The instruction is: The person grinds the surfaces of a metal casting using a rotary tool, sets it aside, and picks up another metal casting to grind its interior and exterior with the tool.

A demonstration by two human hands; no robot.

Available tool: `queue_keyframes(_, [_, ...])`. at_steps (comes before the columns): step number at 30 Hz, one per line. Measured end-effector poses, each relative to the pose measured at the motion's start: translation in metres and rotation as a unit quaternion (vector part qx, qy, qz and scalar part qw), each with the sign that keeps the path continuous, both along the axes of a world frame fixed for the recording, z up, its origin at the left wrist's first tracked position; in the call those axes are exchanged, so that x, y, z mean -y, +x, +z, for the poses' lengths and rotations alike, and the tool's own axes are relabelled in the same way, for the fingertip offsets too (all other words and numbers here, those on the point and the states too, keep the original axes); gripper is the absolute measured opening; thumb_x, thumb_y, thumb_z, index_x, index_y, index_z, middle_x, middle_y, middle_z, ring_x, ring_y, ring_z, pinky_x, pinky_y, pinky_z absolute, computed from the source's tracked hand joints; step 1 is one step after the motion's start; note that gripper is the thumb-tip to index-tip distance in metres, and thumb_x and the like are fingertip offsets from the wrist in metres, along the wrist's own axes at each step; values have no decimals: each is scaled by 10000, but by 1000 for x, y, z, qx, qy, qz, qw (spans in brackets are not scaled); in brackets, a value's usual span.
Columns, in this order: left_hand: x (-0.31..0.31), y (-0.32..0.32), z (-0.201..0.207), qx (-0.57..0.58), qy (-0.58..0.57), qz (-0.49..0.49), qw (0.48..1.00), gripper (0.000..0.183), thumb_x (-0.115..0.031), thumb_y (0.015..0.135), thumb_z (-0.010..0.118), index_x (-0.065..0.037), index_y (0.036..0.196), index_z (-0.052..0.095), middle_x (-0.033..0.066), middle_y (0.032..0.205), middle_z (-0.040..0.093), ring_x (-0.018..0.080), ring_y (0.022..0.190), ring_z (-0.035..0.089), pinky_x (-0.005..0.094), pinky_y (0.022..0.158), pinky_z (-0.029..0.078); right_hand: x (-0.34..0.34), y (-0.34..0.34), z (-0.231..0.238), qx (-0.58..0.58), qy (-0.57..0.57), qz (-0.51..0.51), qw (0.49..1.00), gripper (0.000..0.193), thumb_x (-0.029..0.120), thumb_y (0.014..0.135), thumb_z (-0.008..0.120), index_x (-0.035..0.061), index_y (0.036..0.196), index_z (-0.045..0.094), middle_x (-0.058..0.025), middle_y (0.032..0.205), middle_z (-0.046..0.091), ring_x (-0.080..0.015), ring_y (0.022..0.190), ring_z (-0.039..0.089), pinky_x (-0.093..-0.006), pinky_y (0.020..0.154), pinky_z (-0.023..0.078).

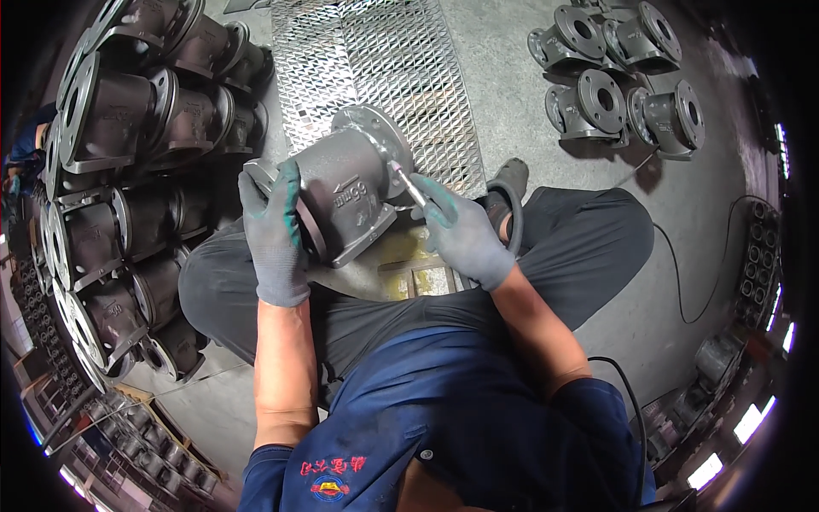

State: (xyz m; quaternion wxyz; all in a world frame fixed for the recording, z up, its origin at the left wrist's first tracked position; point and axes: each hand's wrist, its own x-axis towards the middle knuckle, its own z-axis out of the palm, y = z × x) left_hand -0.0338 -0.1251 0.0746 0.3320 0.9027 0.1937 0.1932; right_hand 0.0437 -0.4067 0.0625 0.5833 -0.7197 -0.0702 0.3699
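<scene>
A dark grey cast-metal valve body [343,183] with round flanges lies tilted in front of me, between my knees. My left hand [275,209], in a grey glove with green patches, is closed round the flange at its left end. My right hand [461,226], gloved the same way, grips a slim pen-like tool [415,189] with a pale shaft. The tool's tip is at the neck beside the far flange [375,136], where the metal looks lighter. Its exact kind I cannot make out.
Stacked valve bodies [111,115] rise close on my left. Several more [589,102] stand on the floor at the far right. A patterned metal plate [367,60] lies ahead. Near my right shoe is a thick grey loop [515,205]; a black cable [682,294] runs across the right floor.
</scene>
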Motion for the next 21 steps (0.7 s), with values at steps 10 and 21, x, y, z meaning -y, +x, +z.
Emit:
queue_keyframes(10, [29, 7, 29, 34, -315, 93, 944, 882, -327, 1050, 768, 144, 1641, 312, 342, 1585, 517, 345, 1397, 587, 368, 1193, 456, -44, 37, 18, 2, -109, 11, 994, 531, 95, 1096, 511, 55, 1623, 552, -97, 1145, 808, -116, 666, 694, -277, 682, 603])
queue_keyframes(21, [17, -6, 1, 29, -126, 42, 991, 423, -71, 1091, 617, -95, 1505, 699, 423, 1581, 488, 521, 1381, 619, 455, 1143, 534, -32, 13, 20, -17, -125, -7, 992, 506, 115, 1124, 516, 98, 1626, 570, -64, 1034, 781, -77, 677, 655, -272, 664, 587])
